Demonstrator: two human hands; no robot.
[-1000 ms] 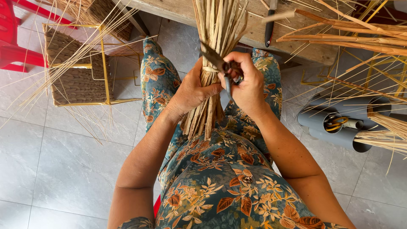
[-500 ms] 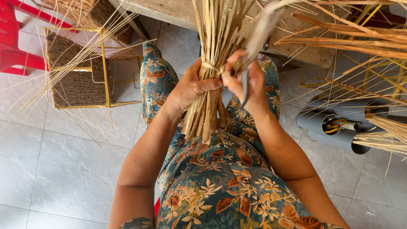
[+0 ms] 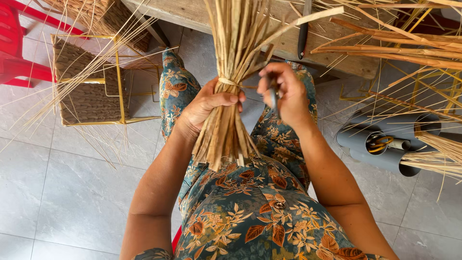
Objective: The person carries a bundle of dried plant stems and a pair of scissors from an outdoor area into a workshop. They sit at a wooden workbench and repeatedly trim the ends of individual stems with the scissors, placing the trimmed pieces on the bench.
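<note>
Two hands on one fat bundle of dried straw-coloured strips (image 3: 226, 120), held upright over the lap, btw. Left hand (image 3: 207, 106) is wrapped round the middle of it, fingers (image 3: 226, 98) curled tight and pressed together right under a thin tie (image 3: 226, 82) that cinches the strips. Right hand (image 3: 284, 94) sits just beside it, fingers closed round a small dark tool (image 3: 273, 94), prob scissors or a little knife, can't tell bc the hand covers most of it and it's blurry.

Top of the bundle fans out up past the edge of the wooden tabletop (image 3: 288, 29), bottom ends hang loose above the floral dress (image 3: 260, 212).

Imo the way to do this bit well: keep the left grip firm just under the tie so nothing slips, keep the tool tip pointed away from that thumb, and work close to the tie w/o nicking it.

Around: a woven basket in a yellow wire frame (image 3: 89, 91) on the tiled floor (image 3: 57, 202) to the left, a red chair (image 3: 14, 53) behind it, grey pipes (image 3: 385, 144) w/ something yellow-handled inside on the right, loose strips (image 3: 399, 48) everywhere.
</note>
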